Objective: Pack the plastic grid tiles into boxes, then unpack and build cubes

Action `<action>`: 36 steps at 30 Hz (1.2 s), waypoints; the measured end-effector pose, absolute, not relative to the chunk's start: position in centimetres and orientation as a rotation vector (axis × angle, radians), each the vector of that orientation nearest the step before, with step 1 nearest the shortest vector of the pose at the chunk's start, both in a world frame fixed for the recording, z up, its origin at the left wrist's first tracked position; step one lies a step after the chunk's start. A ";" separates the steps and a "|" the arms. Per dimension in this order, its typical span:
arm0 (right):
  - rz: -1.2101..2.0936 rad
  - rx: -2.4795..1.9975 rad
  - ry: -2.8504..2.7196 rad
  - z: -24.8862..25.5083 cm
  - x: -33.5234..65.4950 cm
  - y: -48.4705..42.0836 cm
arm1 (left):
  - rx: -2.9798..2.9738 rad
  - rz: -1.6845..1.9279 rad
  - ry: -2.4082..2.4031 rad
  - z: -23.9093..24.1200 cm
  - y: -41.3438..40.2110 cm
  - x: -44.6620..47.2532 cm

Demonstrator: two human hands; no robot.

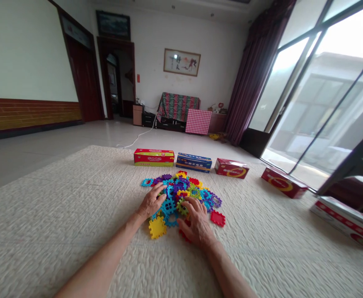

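A heap of interlocking plastic building pieces (181, 188) in blue, purple, yellow, green and red lies on a cream quilted cover. My left hand (153, 202) rests against the heap's left side, fingers stretched out over blue pieces. On the near right side, my right hand (197, 221) touches a green piece (181, 206) with its fingers apart and thumb spread. A yellow square piece (157, 227) lies at the near edge, below my left hand. Just right of my right hand is a red square piece (218, 218). Both palms hide some pieces.
Behind the heap stand a red and yellow box (154, 158), a blue box (194, 162) and a dark red box (231, 168). Farther right are another red box (284, 182) and a white and red box (346, 221). The quilted cover (76, 207) ends at a tiled floor.
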State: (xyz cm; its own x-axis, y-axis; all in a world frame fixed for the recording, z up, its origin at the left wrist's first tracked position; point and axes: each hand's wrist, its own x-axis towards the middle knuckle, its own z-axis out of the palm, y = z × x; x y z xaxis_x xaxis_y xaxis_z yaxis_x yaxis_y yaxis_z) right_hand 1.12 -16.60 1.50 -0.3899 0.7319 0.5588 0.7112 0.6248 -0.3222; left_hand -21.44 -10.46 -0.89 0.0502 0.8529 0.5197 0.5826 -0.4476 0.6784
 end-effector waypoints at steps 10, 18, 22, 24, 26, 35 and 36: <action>0.033 -1.176 -2.053 0.6 1.4 -14.4 | 2.097 1.258 1.539 -1.5 -10.4 -20.4; -0.048 -1.096 -1.785 -0.2 1.4 -13.6 | 2.226 1.350 1.720 -1.1 -10.5 -19.7; -0.062 -1.071 -1.645 0.4 3.0 -13.0 | 2.336 1.312 1.690 0.6 -11.8 -18.2; -0.087 -1.107 -1.595 0.8 4.7 -12.0 | 2.427 1.237 1.630 1.3 -12.8 -17.1; -0.097 -1.185 -1.570 0.8 6.8 -10.7 | 2.537 1.137 1.537 1.8 -14.0 -15.9; 0.137 -1.635 -1.542 -1.9 11.7 -7.9 | 2.722 0.635 1.217 0.8 -16.6 -13.1; 0.160 -1.637 -1.572 -1.8 11.5 -8.1 | 2.722 0.619 1.240 0.9 -16.6 -13.1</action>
State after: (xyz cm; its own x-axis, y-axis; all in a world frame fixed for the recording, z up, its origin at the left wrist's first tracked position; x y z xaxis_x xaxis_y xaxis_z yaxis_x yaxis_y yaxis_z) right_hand 11.50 -8.08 -1.82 0.2056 0.8726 0.4430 0.7654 0.1387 -0.6284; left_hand -13.15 -16.56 0.87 0.5891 0.7396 0.3255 0.7044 -0.6674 0.2416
